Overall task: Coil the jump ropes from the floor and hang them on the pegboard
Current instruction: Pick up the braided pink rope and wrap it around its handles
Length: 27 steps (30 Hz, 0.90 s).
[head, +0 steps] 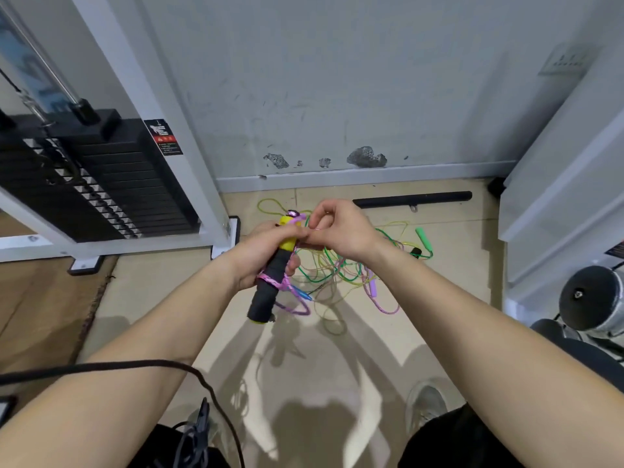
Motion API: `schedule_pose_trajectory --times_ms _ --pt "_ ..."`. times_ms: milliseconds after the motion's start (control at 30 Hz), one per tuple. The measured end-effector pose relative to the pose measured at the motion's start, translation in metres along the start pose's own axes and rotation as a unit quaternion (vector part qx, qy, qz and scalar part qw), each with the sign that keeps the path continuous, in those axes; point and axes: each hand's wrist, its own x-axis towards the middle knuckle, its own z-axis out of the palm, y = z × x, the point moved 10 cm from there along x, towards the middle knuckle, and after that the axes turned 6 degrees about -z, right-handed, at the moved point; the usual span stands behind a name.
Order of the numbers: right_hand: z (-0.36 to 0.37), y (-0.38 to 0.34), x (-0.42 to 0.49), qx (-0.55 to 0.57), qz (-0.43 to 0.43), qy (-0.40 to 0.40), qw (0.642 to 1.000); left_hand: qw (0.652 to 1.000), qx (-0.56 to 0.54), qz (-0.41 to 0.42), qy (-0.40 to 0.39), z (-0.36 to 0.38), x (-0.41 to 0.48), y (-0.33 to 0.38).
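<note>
Here right hand (341,231) seemingly pinches rope (299,216) above handle (275,268).

we have one view only: a wide-angle camera worn on the head. we look forward and steeply down along both forearms, close to the left hand (258,256), the right hand (342,231) and the jump rope (266,295) they hold at mid-frame. beyond lie the floor (445,298) and the foot of the wall (337,96).

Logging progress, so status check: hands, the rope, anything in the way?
Left hand grips black-and-yellow handles, pink rope wound round them. Right hand pinches pink rope at handle top. More ropes tangled on floor beyond; pegboard not in view.
</note>
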Motion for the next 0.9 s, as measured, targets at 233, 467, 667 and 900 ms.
schedule_pose_trajectory --times_ms 233,467,667,900 --pt "-0.029 0.059 -0.036 -0.142 0.039 -0.034 0.989 0.994 -0.055 0.027 0.095 -0.065 0.001 0.015" --pt "-0.063 0.137 -0.062 -0.174 0.166 -0.011 0.971 0.925 -0.064 0.097 0.362 -0.156 -0.023 0.013" --pt "0.000 0.001 -0.020 -0.025 0.021 -0.051 0.998 0.975 0.194 0.073 0.081 -0.021 0.015 -0.008" --pt "-0.029 -0.043 0.005 0.196 -0.009 0.016 0.980 0.998 0.020 0.054 0.006 0.018 0.020 -0.011"
